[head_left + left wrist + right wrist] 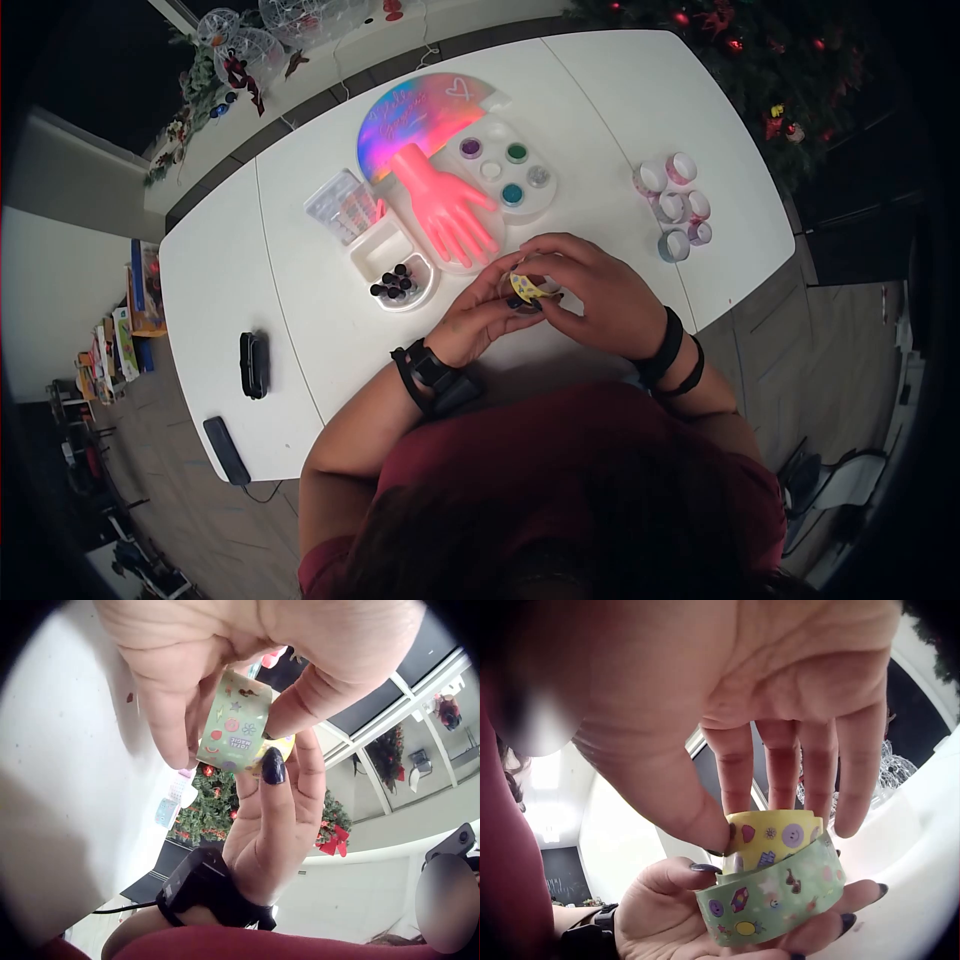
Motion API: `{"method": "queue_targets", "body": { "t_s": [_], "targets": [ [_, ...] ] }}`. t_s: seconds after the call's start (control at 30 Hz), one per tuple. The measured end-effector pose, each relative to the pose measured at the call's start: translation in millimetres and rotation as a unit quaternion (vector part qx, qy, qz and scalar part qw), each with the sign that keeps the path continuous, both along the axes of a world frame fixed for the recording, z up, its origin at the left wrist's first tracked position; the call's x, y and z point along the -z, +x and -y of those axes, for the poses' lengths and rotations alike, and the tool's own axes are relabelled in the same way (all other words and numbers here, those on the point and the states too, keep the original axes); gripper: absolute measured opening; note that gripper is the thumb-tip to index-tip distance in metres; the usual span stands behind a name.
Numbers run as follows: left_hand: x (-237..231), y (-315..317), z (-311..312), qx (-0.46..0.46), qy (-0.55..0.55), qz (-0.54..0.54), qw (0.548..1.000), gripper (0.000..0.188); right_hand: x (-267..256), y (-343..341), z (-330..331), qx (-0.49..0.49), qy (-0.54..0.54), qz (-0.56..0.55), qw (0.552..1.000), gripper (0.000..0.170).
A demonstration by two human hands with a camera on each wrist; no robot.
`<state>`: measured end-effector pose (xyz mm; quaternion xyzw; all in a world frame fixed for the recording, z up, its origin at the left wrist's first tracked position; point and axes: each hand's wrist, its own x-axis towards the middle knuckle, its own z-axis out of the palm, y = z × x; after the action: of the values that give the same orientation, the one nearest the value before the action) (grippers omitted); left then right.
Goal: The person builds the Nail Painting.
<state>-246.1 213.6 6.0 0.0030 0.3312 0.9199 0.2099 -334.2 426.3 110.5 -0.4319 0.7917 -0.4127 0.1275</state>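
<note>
My left hand [478, 318] grips a green roll of sticker tape [772, 896] printed with small pictures. Thumb and fingers of my right hand [600, 295] pinch a yellow roll of sticker tape [784, 829] at its rim. The yellow roll sits partway inside the tilted green one, its upper part standing out. Both hands are close together over the table's front edge. From the left wrist, the green roll's outer face shows, with only a sliver of yellow behind it.
Ahead stands a glowing pink model hand [440, 205] before a shiny rainbow board [410, 115]. A white palette [525, 190] of coloured pots lies beside it. Black-capped bottles [395, 283] stand left, near a clear case [345, 205]. Several tape rolls [674, 207] sit right; black objects [253, 365] lie far left.
</note>
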Motion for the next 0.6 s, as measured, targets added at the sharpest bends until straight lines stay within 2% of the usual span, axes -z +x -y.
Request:
{"method": "queue_targets", "body": {
  "t_s": [0.07,0.23,0.43,0.53,0.6],
  "targets": [
    [0.8,-1.0,0.8,0.001,-0.005,-0.001,1.0,0.07,-2.1,1.0,-0.5,0.001,0.041,0.009,0.999,0.038],
    [3.9,-1.0,-0.3,-0.005,-0.002,0.006,1.0,0.067,4.7,0.5,-1.8,0.0,0.049,-0.041,0.998,0.038],
    [14.1,1.9,-0.8,-0.022,0.042,0.016,0.999,0.054,3.4,2.1,0.6,-0.001,0.06,-0.035,0.998,0.049],
    [17.3,2.4,-0.1,-0.024,0.037,0.013,0.999,0.051,0.8,2.2,0.6,-0.013,0.057,-0.047,0.997,0.05],
    [11.2,0.6,0.1,-0.003,-0.027,0.02,0.999,0.059,1.0,1.3,-0.8,-0.017,0.043,-0.047,0.998,0.048]
  ]
}}
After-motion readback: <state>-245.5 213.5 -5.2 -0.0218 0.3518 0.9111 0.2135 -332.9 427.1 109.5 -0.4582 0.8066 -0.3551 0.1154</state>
